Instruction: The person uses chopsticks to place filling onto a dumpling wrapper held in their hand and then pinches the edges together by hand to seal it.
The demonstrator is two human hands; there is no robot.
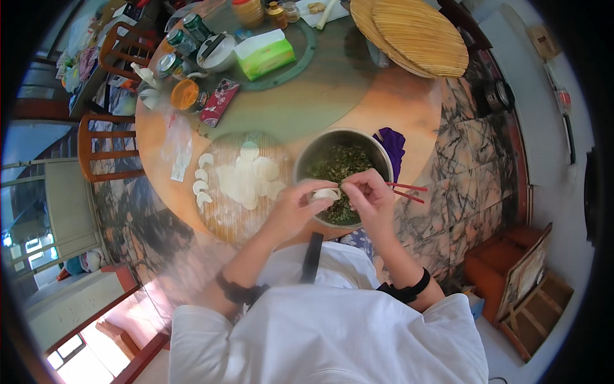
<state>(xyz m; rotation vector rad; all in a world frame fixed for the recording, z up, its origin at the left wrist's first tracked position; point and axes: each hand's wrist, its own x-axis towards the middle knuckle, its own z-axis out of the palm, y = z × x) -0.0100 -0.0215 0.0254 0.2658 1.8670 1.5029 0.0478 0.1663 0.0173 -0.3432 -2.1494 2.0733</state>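
Over a steel bowl (302, 168) of chopped green filling (343, 161), my left hand (300, 204) holds a folded dumpling (326, 194) between thumb and fingers. My right hand (370, 198) meets its right end, thumb and fingertips pinched together; whether they grip the dough is too small to tell. Red chopsticks (407, 186) stick out past the bowl's right rim. Left of the bowl lies a round, floured board (235, 223) with a spread of round dough wrappers (247, 180), some overlapping. Several folded dumplings (201, 186) line its left side.
A purple cloth (392, 146) touches the bowl's right side. Farther back are a green tissue pack (266, 55), a patterned red box (219, 102), an orange-lidded jar (185, 95), several cans (181, 42) and round woven trays (417, 36). A clear plastic bag (178, 139) lies left of the board.
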